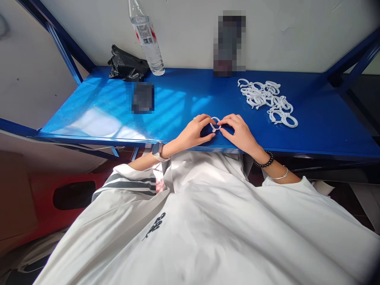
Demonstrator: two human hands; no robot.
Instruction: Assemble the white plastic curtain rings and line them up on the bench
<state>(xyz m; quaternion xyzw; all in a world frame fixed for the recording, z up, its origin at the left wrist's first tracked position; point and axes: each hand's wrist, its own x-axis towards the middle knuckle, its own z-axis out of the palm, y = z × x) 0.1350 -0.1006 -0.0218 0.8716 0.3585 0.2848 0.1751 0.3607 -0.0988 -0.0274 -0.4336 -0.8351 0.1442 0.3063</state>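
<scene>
Near the front edge of a blue table [190, 85], a white plastic curtain ring [215, 118] is held between my two hands. My left hand [197, 130] has its fingertips on the ring's left side, with the thumb lower down by a small knob. From the other side, my right hand [237, 132] pinches the ring's right edge. Farther back to the right lies a loose pile of similar white rings [257, 98], several of them overlapping.
A clear water bottle [151, 51] leans against the wall beside a crumpled black plastic bag [126, 65]. Two blurred dark objects are on the table, one of them upright by the wall. Blue metal posts [63, 51] frame the table's sides. A red stool [41, 198] stands lower left.
</scene>
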